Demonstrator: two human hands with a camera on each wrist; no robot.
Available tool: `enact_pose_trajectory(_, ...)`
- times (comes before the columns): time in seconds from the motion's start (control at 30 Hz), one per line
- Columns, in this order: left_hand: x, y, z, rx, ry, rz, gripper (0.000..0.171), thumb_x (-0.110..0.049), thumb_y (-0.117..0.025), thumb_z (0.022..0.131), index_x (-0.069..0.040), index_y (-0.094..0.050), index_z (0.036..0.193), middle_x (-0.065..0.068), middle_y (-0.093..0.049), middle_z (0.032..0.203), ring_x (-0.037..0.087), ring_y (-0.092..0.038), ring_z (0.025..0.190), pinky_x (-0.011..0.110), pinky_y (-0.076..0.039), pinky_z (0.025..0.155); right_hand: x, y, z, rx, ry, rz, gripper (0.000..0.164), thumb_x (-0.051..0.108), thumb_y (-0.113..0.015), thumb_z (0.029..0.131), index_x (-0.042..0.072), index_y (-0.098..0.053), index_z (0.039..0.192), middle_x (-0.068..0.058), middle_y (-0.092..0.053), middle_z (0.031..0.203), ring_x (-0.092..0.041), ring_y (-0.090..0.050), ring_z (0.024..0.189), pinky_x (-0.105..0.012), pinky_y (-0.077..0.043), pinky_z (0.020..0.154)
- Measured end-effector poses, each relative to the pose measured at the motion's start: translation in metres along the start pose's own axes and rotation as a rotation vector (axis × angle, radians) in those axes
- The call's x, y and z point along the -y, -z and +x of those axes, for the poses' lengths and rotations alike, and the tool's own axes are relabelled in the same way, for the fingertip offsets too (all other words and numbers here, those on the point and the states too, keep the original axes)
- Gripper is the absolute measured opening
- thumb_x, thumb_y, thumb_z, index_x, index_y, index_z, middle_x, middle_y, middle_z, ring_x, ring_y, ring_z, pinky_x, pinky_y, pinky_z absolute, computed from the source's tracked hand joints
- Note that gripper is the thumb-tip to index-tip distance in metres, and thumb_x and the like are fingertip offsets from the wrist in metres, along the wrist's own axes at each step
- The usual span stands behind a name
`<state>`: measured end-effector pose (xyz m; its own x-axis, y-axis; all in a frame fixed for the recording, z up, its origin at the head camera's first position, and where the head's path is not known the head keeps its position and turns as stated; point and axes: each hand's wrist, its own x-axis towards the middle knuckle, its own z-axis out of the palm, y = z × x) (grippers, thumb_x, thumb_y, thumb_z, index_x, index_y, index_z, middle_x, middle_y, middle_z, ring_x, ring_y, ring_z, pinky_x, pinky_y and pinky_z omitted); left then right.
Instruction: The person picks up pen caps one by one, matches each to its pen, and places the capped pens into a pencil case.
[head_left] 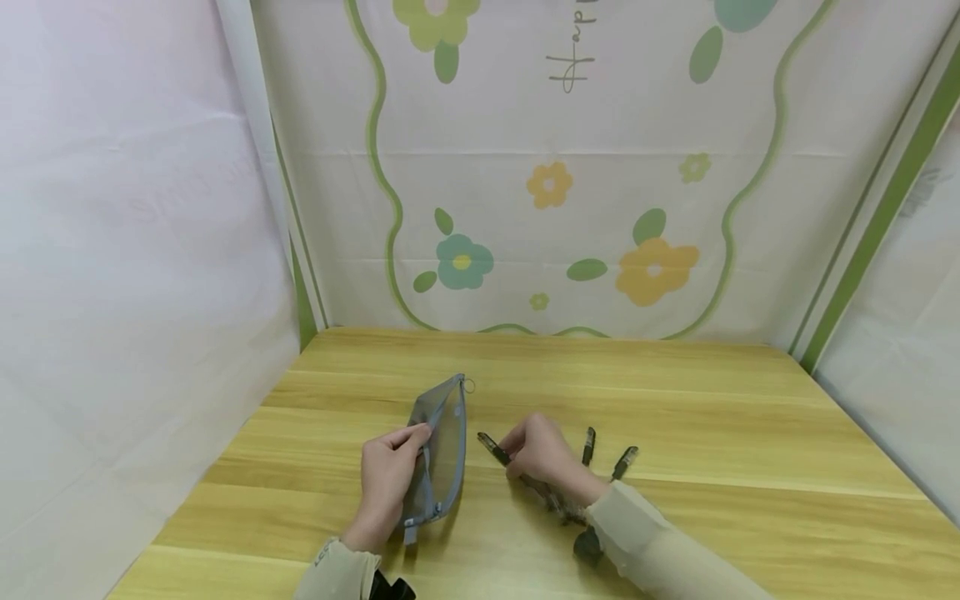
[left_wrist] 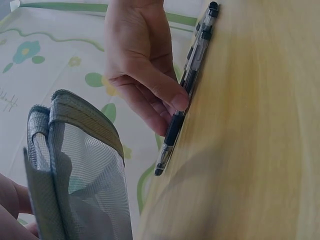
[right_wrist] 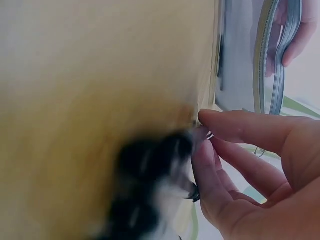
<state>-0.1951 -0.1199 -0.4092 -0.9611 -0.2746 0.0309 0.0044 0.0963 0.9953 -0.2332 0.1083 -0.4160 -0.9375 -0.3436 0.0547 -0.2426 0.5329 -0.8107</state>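
Observation:
A grey-blue mesh zipper pouch point(head_left: 447, 454) stands on its edge with its zipped mouth parted, facing right. My left hand point(head_left: 386, 477) grips its left side between thumb and fingers. To the right, my right hand point(head_left: 546, 452) pinches a clear-barrelled pen point(head_left: 491, 447) with dark ends, low at the tabletop. In the left wrist view the thumb lies on that pen point(left_wrist: 173, 127) near its black grip. Dark, blurred pen ends point(right_wrist: 145, 165) fill the near part of the right wrist view. Two more pens, one dark-capped point(head_left: 588, 446) and another point(head_left: 625, 463), show beyond the right forearm.
The wooden table point(head_left: 712, 408) spreads under everything. A white flowered cloth point(head_left: 495, 200) hangs behind its far edge, with a white cloth wall point(head_left: 142, 250) on the left and another on the right. A small ring point(head_left: 469, 386) hangs at the pouch's far end.

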Motion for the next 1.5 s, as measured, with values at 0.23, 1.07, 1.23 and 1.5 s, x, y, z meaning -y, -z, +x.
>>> enact_pose_trajectory(0.23,-0.001,0.0,0.0,0.004,-0.002,0.0,0.023,-0.019,-0.07,0.093,-0.002,-0.076,0.107,0.015,-0.067,0.117,0.023,-0.066,0.1,0.026,-0.056,0.074,0.0,0.0,-0.001,-0.009,-0.004,0.023,0.03,-0.01,-0.078,0.066,-0.001,-0.076,0.095,-0.009,-0.073,0.091,-0.024,-0.068,0.086,-0.037,-0.058,0.072)
enact_pose_trajectory(1.07,0.001,0.0,0.0,-0.002,0.003,-0.007,0.023,-0.019,-0.07,0.093,-0.002,-0.076,0.108,0.015,-0.066,0.12,0.024,-0.065,0.102,0.025,-0.056,0.074,0.004,0.006,-0.004,-0.133,-0.222,0.432,0.027,0.0,-0.075,0.079,0.0,-0.075,0.106,-0.014,-0.069,0.112,-0.032,-0.058,0.113,-0.041,-0.053,0.087)
enact_pose_trajectory(1.23,0.001,0.0,0.0,-0.003,0.002,-0.008,0.023,-0.019,-0.071,0.093,-0.002,-0.076,0.108,0.015,-0.066,0.119,0.023,-0.066,0.1,0.025,-0.056,0.073,0.005,0.006,-0.007,-0.161,-0.269,0.591,0.03,-0.003,-0.074,0.08,-0.003,-0.072,0.109,-0.019,-0.063,0.121,-0.029,-0.06,0.111,-0.038,-0.053,0.089)
enact_pose_trajectory(1.5,0.0,0.0,0.0,-0.008,0.002,-0.007,0.022,-0.018,-0.071,0.093,-0.002,-0.076,0.107,0.014,-0.068,0.115,0.022,-0.066,0.097,0.024,-0.055,0.072,0.01,0.0,-0.012,-0.181,-0.28,0.902,0.038,-0.01,-0.069,0.082,-0.013,-0.061,0.119,-0.028,-0.054,0.131,-0.033,-0.059,0.113,-0.035,-0.049,0.095)
